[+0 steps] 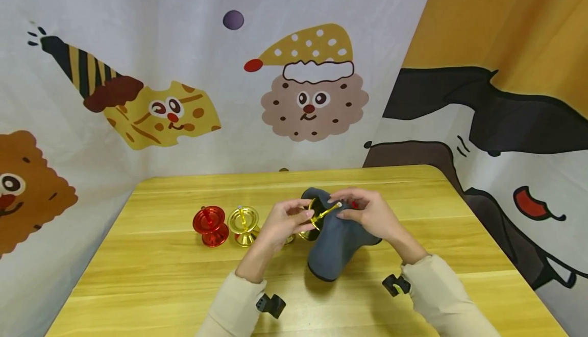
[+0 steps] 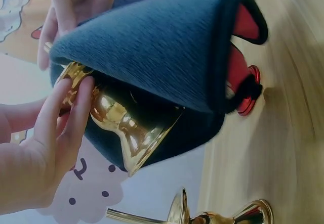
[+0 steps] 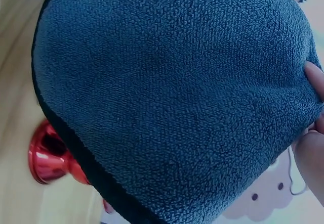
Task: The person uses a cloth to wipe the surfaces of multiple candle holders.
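Observation:
My left hand (image 1: 284,220) grips a gold candle holder (image 1: 317,219) by its dish, tilted with its spike pointing toward my right hand. In the left wrist view the fingers of that hand (image 2: 40,148) curl round the top of the gold holder (image 2: 109,107), whose flared base points away. A grey-blue cloth (image 1: 337,247) hangs from my right hand (image 1: 367,212), pinched between thumb and fingers. The cloth (image 2: 147,52) drapes partly over the held holder. The right wrist view is mostly filled by the cloth (image 3: 167,92), which hides the holder there.
On the wooden table (image 1: 161,286), a red candle holder (image 1: 212,226) and a gold one (image 1: 244,224) stand to the left. Another gold holder (image 1: 289,240) shows partly behind my left hand. Behind the cloth stands a red holder (image 3: 48,153). A printed curtain (image 1: 184,46) hangs behind the table.

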